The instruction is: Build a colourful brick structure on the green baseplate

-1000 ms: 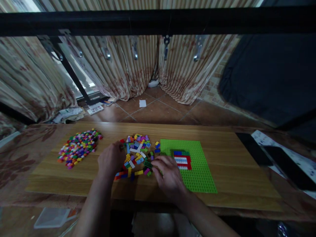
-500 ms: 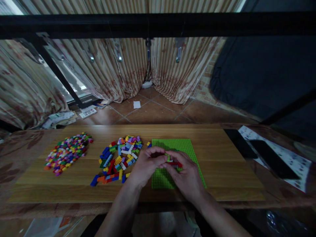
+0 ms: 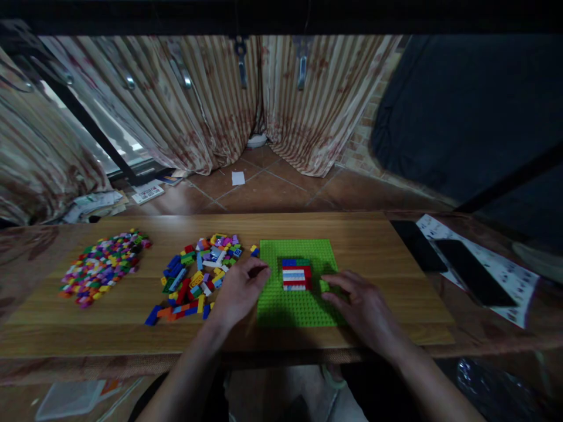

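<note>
Pinching a green brick (image 3: 324, 286) between thumb and forefinger, the right hand (image 3: 367, 305) sits over the right part of the plate (image 3: 284, 310); can't tell if the brick touches the studs. Grip is at the tips, probably because the brick is small and this leaves its faces visible. Left hand (image 3: 241, 291) is at the plate's left edge, fingers curled in, thumb close to forefinger; can't tell if anything is between them.

Build (image 3: 295, 275) is on the plate between both hands, apart from the held brick: blue and green along the far side, red and white rows nearer, red down the right. Studs presumably keep it square and fixed.

Plate lies flat on the surface (image 3: 360, 240), likely set in front of the person so both hands can get at it. Larger bricks (image 3: 197, 278) are spread left of it, within easy reach; small bricks (image 3: 103, 264) are heaped farther left, seemingly sorted by size. Phone (image 3: 475, 272) and sheet (image 3: 519, 293) are off right, out of the way.
</note>
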The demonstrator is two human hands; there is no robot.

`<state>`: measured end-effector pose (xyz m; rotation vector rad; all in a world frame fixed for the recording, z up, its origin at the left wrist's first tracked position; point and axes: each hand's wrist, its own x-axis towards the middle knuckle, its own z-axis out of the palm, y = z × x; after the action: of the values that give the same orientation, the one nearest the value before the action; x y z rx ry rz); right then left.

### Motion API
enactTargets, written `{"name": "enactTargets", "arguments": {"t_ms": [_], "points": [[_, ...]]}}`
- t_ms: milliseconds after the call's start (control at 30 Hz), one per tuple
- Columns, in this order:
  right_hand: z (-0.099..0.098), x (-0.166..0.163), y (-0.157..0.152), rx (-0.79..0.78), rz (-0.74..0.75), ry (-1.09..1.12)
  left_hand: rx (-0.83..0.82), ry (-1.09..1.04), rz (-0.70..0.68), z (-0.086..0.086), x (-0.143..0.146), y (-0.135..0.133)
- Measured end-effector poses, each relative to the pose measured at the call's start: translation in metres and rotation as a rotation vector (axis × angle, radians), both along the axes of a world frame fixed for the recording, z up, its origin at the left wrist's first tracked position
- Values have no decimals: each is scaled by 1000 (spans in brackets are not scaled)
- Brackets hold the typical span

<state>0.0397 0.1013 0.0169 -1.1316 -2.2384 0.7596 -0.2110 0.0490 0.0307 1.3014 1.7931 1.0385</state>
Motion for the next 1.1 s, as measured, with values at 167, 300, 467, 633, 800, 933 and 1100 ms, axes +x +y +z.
{"name": "enactTargets", "arguments": {"t_ms": [167, 300, 467, 633, 800, 933, 1100], "points": [[-11, -10, -5, 49, 23, 14, -9, 75, -22, -11, 3, 4], [-15, -19, -4, 114, 35, 5, -7, 70, -72, -12, 11, 6], [-22, -22, -2, 146, 39, -1, -17, 81, -85, -9, 13, 6], [-21, -22, -2, 114, 10, 30, -16, 93, -85, -8, 13, 7], [-19, -23, -3, 69, -22, 31, -28, 113, -89, -10, 13, 7], [-20, -25, -4, 71, -36, 52, -33, 137, -92, -11, 13, 8], [-17, -25, -5, 72, -41, 59, -23, 140, -103, -12, 13, 7]]}}
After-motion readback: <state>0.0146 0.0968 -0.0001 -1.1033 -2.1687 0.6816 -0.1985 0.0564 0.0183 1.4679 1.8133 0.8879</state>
